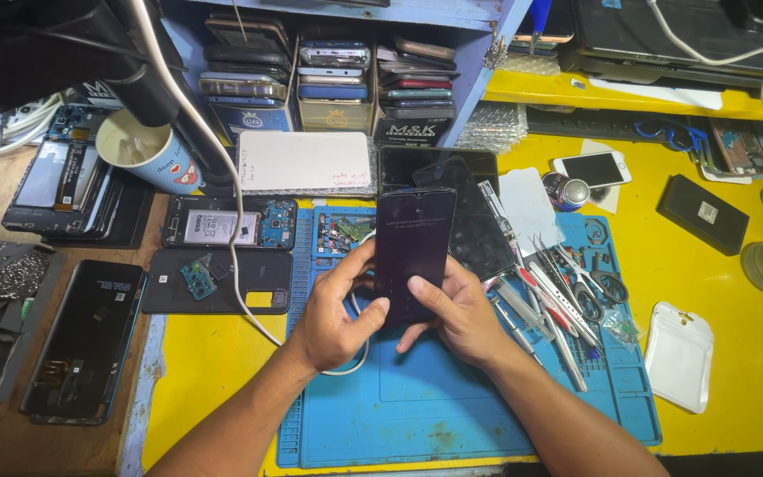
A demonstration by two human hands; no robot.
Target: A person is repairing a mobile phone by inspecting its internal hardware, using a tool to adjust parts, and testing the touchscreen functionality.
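A black smartphone [413, 250] with a dark screen is held upright over the blue repair mat [417, 406]. My left hand [337, 314] grips its left edge, thumb on the lower screen. My right hand [457, 309] holds the lower right side, thumb resting on the glass. A white cable [249, 305] runs under my left hand. Behind the phone lie a dark glass panel [479, 225] and a circuit board [342, 231].
Tweezers and screwdrivers [558, 291] lie right of the mat. An opened phone [227, 227] and a black back cover [218, 283] sit to the left, a cup [143, 150] behind them. Stacked phones [333, 75] fill the blue shelf. A white pouch [680, 353] and a white phone [592, 168] lie on the yellow table.
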